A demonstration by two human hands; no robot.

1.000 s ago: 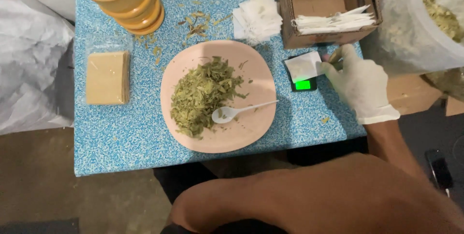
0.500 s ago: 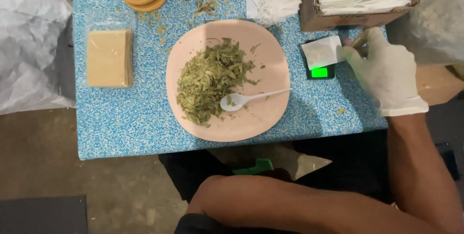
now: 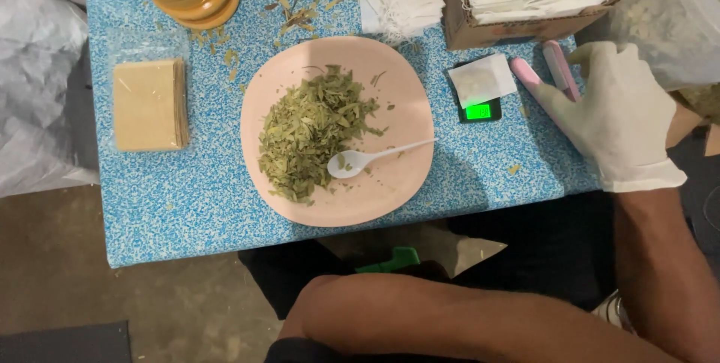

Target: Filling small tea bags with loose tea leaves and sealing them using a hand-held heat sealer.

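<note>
White-gloved right hand rests fingers loosely spread on a pink two-armed sealer at the worktop edge. Just left: pocket scale carrying a white sachet. Farther left: pink plate with dried leaves and white spoon.

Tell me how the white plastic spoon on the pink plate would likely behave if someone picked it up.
The white spoon looks thin and slender, so it is probably very light and a bit bendy. It lies flat on the pink plate, so rolling seems unlikely. Its bowl touches the dried green leaves, and a few flakes on it might scatter when lifted.
</note>
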